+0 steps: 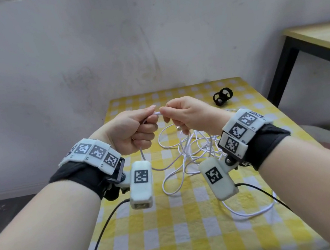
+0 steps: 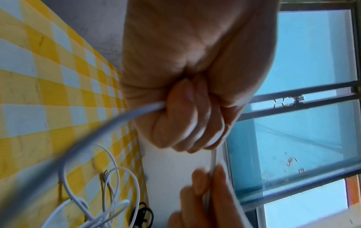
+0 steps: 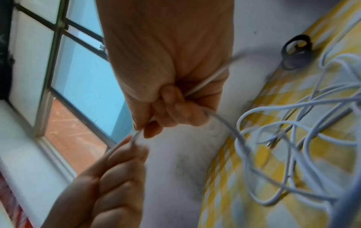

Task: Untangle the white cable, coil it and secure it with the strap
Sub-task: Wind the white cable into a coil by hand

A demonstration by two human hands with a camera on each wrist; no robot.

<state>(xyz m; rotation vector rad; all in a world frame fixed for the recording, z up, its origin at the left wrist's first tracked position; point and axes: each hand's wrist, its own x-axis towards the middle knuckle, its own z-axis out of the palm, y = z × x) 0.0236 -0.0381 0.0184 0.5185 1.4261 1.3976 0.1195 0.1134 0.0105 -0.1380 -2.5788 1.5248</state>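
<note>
Yellow-and-white checked cloth (image 1: 188, 224) covers the small table set against a scuffed grey wall, and above it the white cable (image 1: 187, 149) is held up by both hands. A short stretch is kept taut between them: the left hand (image 1: 131, 133) is closed in a fist round it, the right hand (image 1: 188, 115) pinches it between thumb and forefinger with the remaining fingers curled over a second strand. Below the fingers the rest is left hanging and heaped in loose tangled loops on the cloth, presumably so that slack can be drawn free. Beyond the right fingertips, near the far edge, the black strap (image 1: 223, 96) is left untouched, probably for later use.
</note>
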